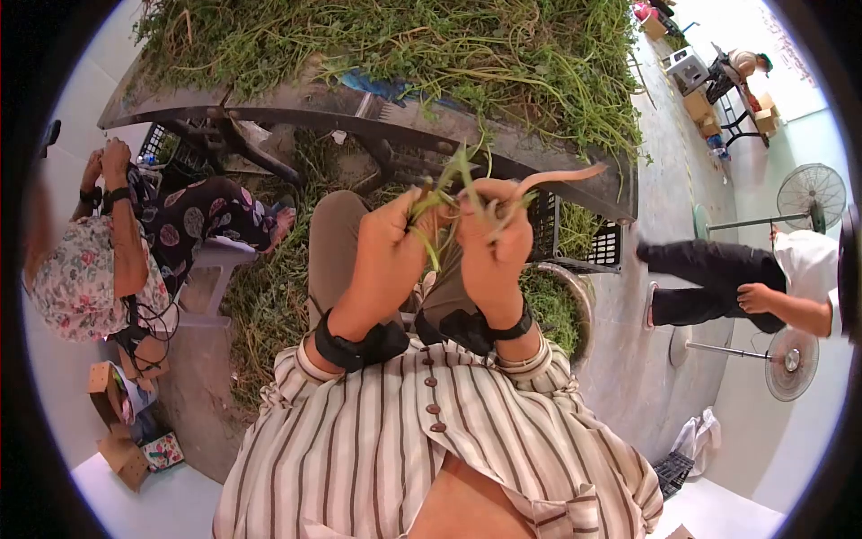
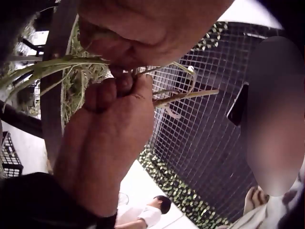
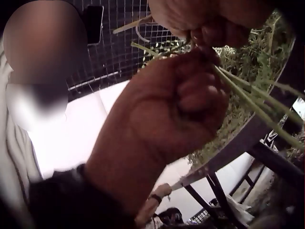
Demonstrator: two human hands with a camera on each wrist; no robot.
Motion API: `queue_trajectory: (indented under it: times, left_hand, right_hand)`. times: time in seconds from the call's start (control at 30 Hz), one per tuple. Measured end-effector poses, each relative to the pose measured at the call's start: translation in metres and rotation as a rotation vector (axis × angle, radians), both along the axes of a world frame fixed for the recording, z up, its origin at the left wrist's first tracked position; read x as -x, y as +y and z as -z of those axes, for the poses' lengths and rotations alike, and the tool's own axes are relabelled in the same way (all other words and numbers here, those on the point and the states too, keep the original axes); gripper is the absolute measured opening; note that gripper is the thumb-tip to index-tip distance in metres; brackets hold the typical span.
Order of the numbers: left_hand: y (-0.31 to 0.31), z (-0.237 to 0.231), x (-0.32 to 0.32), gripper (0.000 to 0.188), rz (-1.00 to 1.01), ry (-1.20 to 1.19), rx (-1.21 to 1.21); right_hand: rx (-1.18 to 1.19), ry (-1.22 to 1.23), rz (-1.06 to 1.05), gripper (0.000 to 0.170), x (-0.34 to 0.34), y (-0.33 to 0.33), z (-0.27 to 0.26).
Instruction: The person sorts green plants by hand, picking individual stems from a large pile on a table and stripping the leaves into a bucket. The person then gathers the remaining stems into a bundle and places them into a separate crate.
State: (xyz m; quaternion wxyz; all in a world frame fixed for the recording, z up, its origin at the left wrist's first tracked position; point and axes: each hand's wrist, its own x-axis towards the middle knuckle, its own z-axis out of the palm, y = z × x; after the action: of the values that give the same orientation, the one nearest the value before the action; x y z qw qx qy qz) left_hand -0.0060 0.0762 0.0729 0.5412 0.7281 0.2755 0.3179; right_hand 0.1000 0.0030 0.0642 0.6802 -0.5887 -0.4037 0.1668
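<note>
Both hands meet in front of the lap and hold a small bunch of green plant stems [image 1: 437,235]. My left hand [image 1: 391,242] grips it from one side with curled fingers, and my right hand [image 1: 494,242] pinches it close beside. In the left wrist view, leafy stems [image 2: 52,69] stick out to the left of the fingers, with cut-looking ends [image 2: 190,95] to the right. Long stems [image 3: 259,105] fan out past the knuckles in the right wrist view. A pinkish-tan curved strip [image 1: 566,175] extends from the right hand, blurred at its base.
A table [image 1: 296,103] ahead bears a large heap of green plants [image 1: 503,54]. Black crates [image 1: 603,247] stand below, and a round tub [image 1: 585,310] of greens sits by the right knee. Plants litter the floor at left. Another person [image 1: 99,260] sits left; someone [image 1: 799,269] stands right near fans [image 1: 792,364].
</note>
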Motion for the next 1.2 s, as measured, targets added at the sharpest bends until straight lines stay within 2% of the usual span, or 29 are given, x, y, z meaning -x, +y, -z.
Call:
queue_trajectory:
  times: [0.07,0.13,0.2,0.23,0.27,0.3,0.33,0.37,0.4,0.47,0.5,0.53,0.57,0.6,0.67,0.7,0.73,0.77,0.87,1.0,1.07,1.1,1.17,1.2]
  left_hand:
    - [0.003,0.009,-0.001,0.01,0.054,-0.218,0.283]
    - [0.003,0.012,-0.004,0.013,0.034,-0.211,0.355]
    - [0.004,0.01,-0.003,0.015,0.014,-0.195,0.433]
    - [0.006,0.004,-0.001,0.018,0.037,-0.176,0.491]
    - [0.008,0.001,0.001,0.021,0.063,-0.158,0.547]
    - [0.011,0.002,0.003,0.021,0.068,-0.155,0.546]
    - [0.015,0.005,0.005,0.022,0.151,-0.179,0.654]
    - [0.017,0.007,0.006,0.024,0.236,-0.202,0.761]
    - [0.016,0.005,0.004,0.024,0.243,-0.2,0.758]
    - [0.012,0.0,0.002,0.025,0.149,-0.139,0.604]
    - [0.012,-0.001,0.001,0.025,0.146,-0.143,0.597]
    - [0.012,-0.002,0.0,0.024,0.113,-0.153,0.461]
    - [0.013,-0.004,0.001,0.024,0.08,-0.162,0.324]
    - [0.013,-0.004,0.002,0.024,0.075,-0.166,0.314]
    - [0.015,-0.001,0.003,0.023,0.019,-0.041,0.098]
    - [0.017,0.002,0.001,0.021,0.02,-0.08,-0.005]
    - [0.017,0.003,0.001,0.021,0.018,-0.081,-0.008]
    - [0.016,0.001,0.001,0.021,0.03,-0.072,0.003]
    - [0.017,0.01,0.004,0.02,0.07,-0.049,0.009]
    - [0.016,0.009,0.004,0.017,0.089,-0.048,-0.014]
    - [0.016,0.007,0.005,0.016,0.064,-0.046,-0.061]
    - [0.016,0.005,0.004,0.014,0.041,-0.045,-0.107]
    - [0.019,-0.001,0.004,0.013,0.05,-0.02,-0.173]
    - [0.02,-0.002,0.004,0.011,0.052,0.003,-0.242]
  right_hand:
    - [-0.06,-0.418,0.056,0.015,0.0,0.006,0.012]
    - [-0.116,-0.47,0.08,0.016,-0.001,0.01,0.009]
    - [-0.021,0.517,-0.165,0.014,0.002,0.003,0.002]
    - [-0.071,0.814,-0.251,0.015,-0.004,0.004,0.005]
    - [-0.073,0.817,-0.248,0.015,-0.007,0.003,0.007]
    - [-0.122,0.948,-0.364,0.017,-0.01,0.002,0.008]
    - [-0.174,1.075,-0.481,0.018,-0.013,0.001,0.009]
    - [-0.18,1.073,-0.476,0.018,-0.014,0.0,0.009]
    - [-0.153,1.066,-0.438,0.019,-0.016,0.0,0.01]
    - [-0.132,1.054,-0.404,0.019,-0.016,0.001,0.007]
    - [-0.065,0.882,-0.301,0.018,-0.014,0.002,0.004]
    - [0.0,0.71,-0.2,0.017,-0.011,0.002,0.002]
    - [-0.004,0.708,-0.207,0.017,-0.011,0.001,0.005]
    - [-0.001,0.69,-0.231,0.016,-0.011,0.0,0.009]
    - [-0.008,0.663,-0.264,0.016,-0.012,-0.002,0.008]
    - [0.089,0.68,-0.309,0.017,-0.009,-0.005,0.0]
    - [0.189,0.699,-0.35,0.021,-0.007,-0.007,-0.004]
    - [0.118,0.741,-0.451,0.021,-0.006,-0.007,0.005]
    - [0.227,0.787,-0.489,0.022,-0.013,-0.013,0.002]
    - [0.218,0.784,-0.554,0.019,-0.017,-0.013,-0.003]
    - [0.164,0.606,-0.52,0.019,-0.017,-0.011,0.003]
    - [0.165,0.606,-0.517,0.019,-0.017,-0.009,0.003]
    - [0.224,0.237,-0.357,0.02,-0.013,-0.007,0.005]
    - [0.225,0.241,-0.353,0.02,-0.011,-0.007,0.006]
